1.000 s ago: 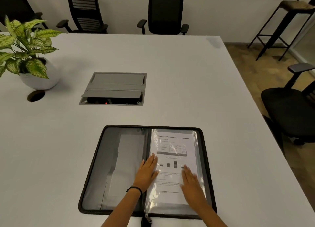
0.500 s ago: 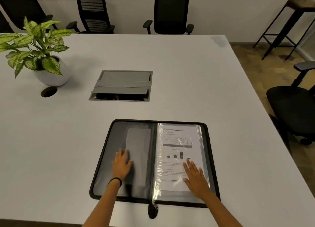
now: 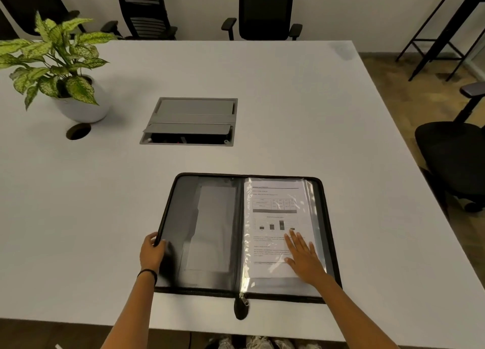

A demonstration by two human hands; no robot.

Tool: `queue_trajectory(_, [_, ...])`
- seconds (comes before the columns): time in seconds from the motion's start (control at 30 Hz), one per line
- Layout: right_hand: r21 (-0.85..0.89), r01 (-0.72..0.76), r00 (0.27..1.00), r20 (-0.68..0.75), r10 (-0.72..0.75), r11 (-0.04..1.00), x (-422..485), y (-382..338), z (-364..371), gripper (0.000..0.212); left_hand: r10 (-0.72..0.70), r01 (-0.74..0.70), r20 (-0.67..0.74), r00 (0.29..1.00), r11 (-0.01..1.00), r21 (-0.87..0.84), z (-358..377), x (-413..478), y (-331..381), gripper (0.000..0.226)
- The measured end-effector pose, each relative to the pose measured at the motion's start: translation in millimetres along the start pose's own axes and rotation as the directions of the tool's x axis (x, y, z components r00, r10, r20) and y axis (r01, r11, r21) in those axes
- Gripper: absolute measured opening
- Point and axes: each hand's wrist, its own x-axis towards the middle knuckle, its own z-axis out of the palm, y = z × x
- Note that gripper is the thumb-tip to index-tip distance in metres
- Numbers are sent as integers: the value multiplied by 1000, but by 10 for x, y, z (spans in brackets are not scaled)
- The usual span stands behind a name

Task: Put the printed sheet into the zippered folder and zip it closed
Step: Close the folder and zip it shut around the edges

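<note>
A black zippered folder lies open on the white table, near the front edge. The printed sheet, with a table and a bar chart, sits under a clear sleeve in the folder's right half. My right hand lies flat on the sheet's lower part, fingers straight. My left hand grips the folder's left edge, thumb on the inner face and fingers curled under it. The zipper pull hangs over the folder's near edge at the spine.
A potted plant stands at the back left beside a round cable hole. A grey cable box is set into the table's middle. Black office chairs line the far side, another chair on the right.
My left hand has slid from the sheet across the folder's left half to its left edge and taken hold of it. The right hand stays pressed on the sheet.
</note>
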Motion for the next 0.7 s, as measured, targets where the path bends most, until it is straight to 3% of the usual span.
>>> queue_trajectory(0.1, [9, 5, 1000, 5, -5, 1000, 13, 18, -17, 69, -28, 27, -28, 999, 998, -59, -106, 33, 204, 36])
queue_trajectory(0.27, [83, -5, 1000, 18, 4, 997, 20, -12, -97, 70, 50, -46, 83, 995, 997, -55, -280, -90, 580, 39])
queue_trajectory(0.33, [186, -16, 1000, -1, 17, 982, 18, -59, -177, 68, 110, -108, 117, 987, 994, -23, -375, -158, 715, 35])
queue_trajectory(0.4, [470, -24, 989, -118, 89, 882, 12, -139, -272, 56, 191, -191, 152, 970, 981, -19, -469, -237, 854, 26])
queue_trajectory(0.5, [796, 19, 928, -239, 286, 605, -27, -304, -465, 37, 300, -293, 175, 938, 954, -67, -527, -420, 1069, 17])
queue_trajectory(0.57, [841, 50, 908, -262, 326, 538, -38, -406, -581, 30, 366, -346, 203, 908, 930, -126, -491, -579, 1232, 15])
queue_trajectory(0.7, [868, 170, 929, -300, 219, 467, -124, -593, -832, 24, 474, -446, 306, 825, 880, -162, -313, -833, 1521, 14])
